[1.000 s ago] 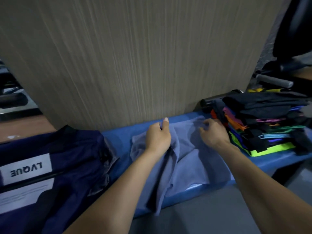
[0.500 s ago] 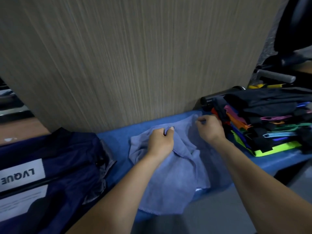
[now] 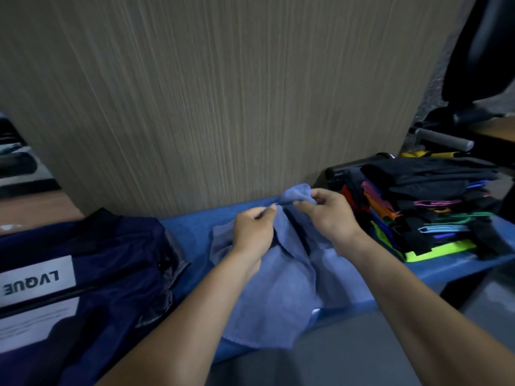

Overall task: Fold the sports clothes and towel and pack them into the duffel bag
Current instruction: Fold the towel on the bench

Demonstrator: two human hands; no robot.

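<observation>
Left hand point(image 3: 252, 229): fingers pinch the blue towel point(image 3: 274, 291) at its far edge.
Right hand point(image 3: 328, 215): pinches a raised fold of the same towel, close beside the left.
Towel: on the blue worktop point(image 3: 192, 232), its near part hanging over the front edge.
Risk: it's bunched; the overhang could drag it off if either pinch loosens.
Room: duffel bag point(image 3: 83, 274) at the left end, clothes stack point(image 3: 423, 207) at the right, panel point(image 3: 223, 93) behind; only the strip between is free.
</observation>
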